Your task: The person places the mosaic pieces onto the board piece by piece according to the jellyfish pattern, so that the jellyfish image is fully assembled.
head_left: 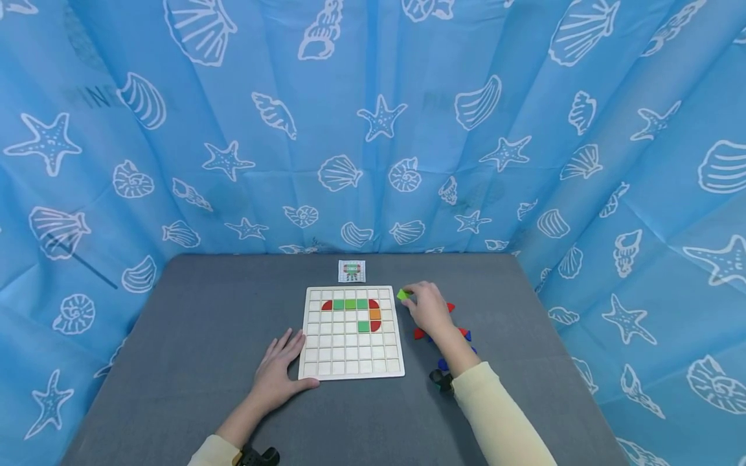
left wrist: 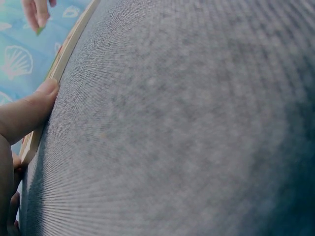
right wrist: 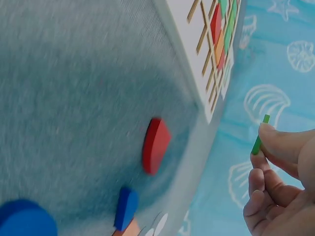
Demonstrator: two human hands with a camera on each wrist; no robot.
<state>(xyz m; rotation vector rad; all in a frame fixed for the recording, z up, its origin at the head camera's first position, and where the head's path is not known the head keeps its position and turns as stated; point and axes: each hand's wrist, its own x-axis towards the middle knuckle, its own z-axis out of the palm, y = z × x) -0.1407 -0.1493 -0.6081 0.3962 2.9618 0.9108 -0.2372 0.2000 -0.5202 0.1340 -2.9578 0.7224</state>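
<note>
My right hand [head_left: 430,309] pinches a light green tile [head_left: 403,294] between thumb and fingertip, above the table just right of the board's upper right corner. In the right wrist view the green tile [right wrist: 260,134] appears edge-on. A white gridded board [head_left: 332,355] lies flat on the table. Several red, green and orange tiles sit in its upper cells, such as an orange tile [head_left: 375,314] and a dark green tile [head_left: 364,326]. With fingers spread, my left hand [head_left: 276,374] rests against the board's lower left corner, its thumb touching the front edge.
A small pattern card [head_left: 352,271] lies behind the board. Loose pieces lie right of it, partly hidden under my right arm: a red piece [right wrist: 156,146], a blue piece [right wrist: 126,207] and a blue round piece [right wrist: 27,219]. A blue shell-print curtain [head_left: 373,162] surrounds the grey table [head_left: 221,310].
</note>
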